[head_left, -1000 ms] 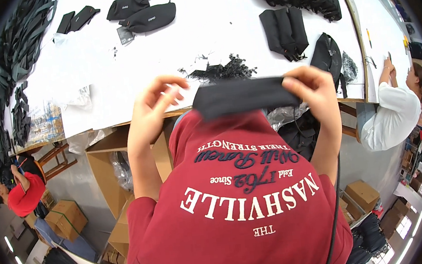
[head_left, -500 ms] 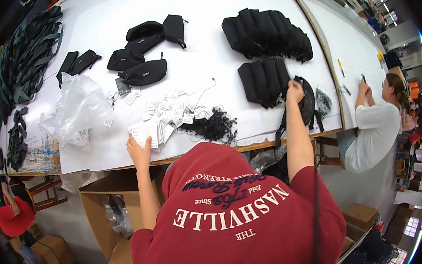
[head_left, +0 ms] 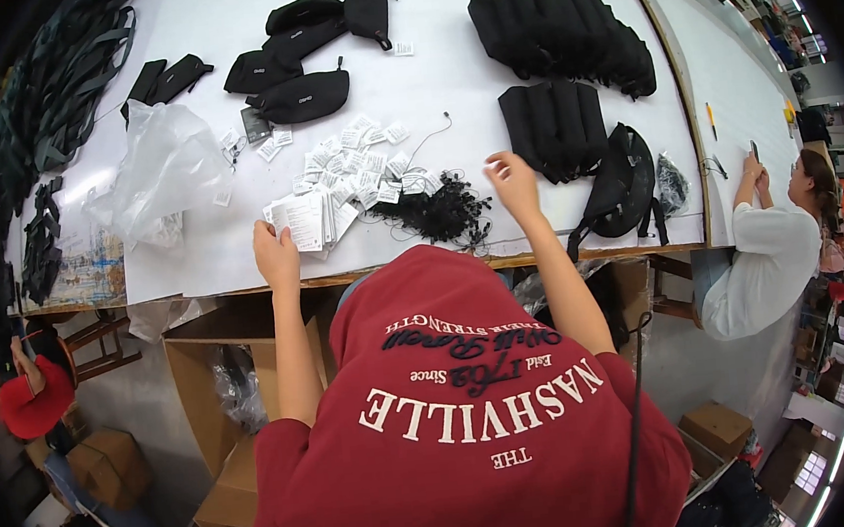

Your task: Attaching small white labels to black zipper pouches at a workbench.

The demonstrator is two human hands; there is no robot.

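My left hand [head_left: 276, 254] curls at the near-left corner of a stack of white printed cards [head_left: 300, 221], its fingers closed on the edge. My right hand [head_left: 513, 183] is over the white table, fingers apart and nothing seen in them. Just left of it lies a tangle of thin black cords [head_left: 432, 209]. Loose white tags [head_left: 365, 160] are heaped beyond the stack. To the right of my right hand rests a black waist bag [head_left: 626, 183] with straps, below a row of black pouches [head_left: 553, 130].
More black pouches lie at the far right [head_left: 563, 35] and far middle [head_left: 305, 95]. A crumpled clear plastic bag [head_left: 168, 165] and dark straps [head_left: 53, 120] are on the left. Cardboard boxes [head_left: 214, 382] stand under the table edge. Another person [head_left: 768, 263] sits at the right.
My right hand has let go of the black waist bag and moved left, toward the cords. The left hand remains at the card stack, its fingers more curled. The view has shifted slightly.
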